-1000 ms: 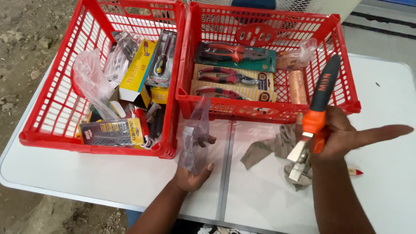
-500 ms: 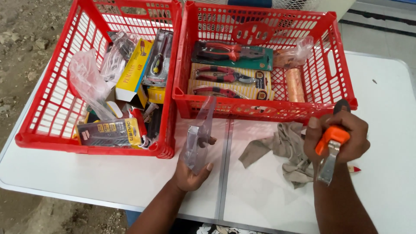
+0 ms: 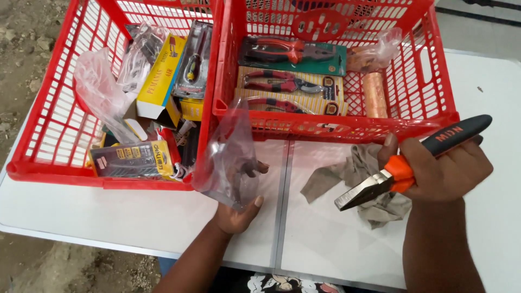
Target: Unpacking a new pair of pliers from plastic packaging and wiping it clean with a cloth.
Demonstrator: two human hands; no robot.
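A white folding table (image 3: 135, 222) carries everything, with a seam running from its near edge toward the far side between the two hands. Past its left edge lies bare, stony ground (image 3: 21, 49); beyond the far right corner a grey paved strip (image 3: 488, 27) shows.

Two red plastic baskets stand side by side along the far half of the table, their walls touching. The left basket (image 3: 32, 163) holds a crumpled clear bag (image 3: 100, 92), a yellow and white carton (image 3: 160, 76), a blister-packed screwdriver (image 3: 194, 59) and, against its near wall, a yellow-carded set of dark tools (image 3: 130, 159). The right basket (image 3: 439, 92) holds carded pliers on a green backing (image 3: 293, 51), two more carded red-handled pliers (image 3: 287, 84) below it, a copper-coloured roll (image 3: 374, 95) and a clear bag (image 3: 377, 51) in its far right corner.

The left hand (image 3: 236, 209) rests near the table's near edge, fingers pinched on a clear plastic pouch (image 3: 228, 152) held upright in front of the gap between the baskets. The right hand (image 3: 442, 171) is wrapped around combination pliers (image 3: 401, 171) with orange and black handles, held above the right part of the table, metal nose closed and pointing left over a crumpled grey rag (image 3: 347, 173) that lies on the table just before the right basket.
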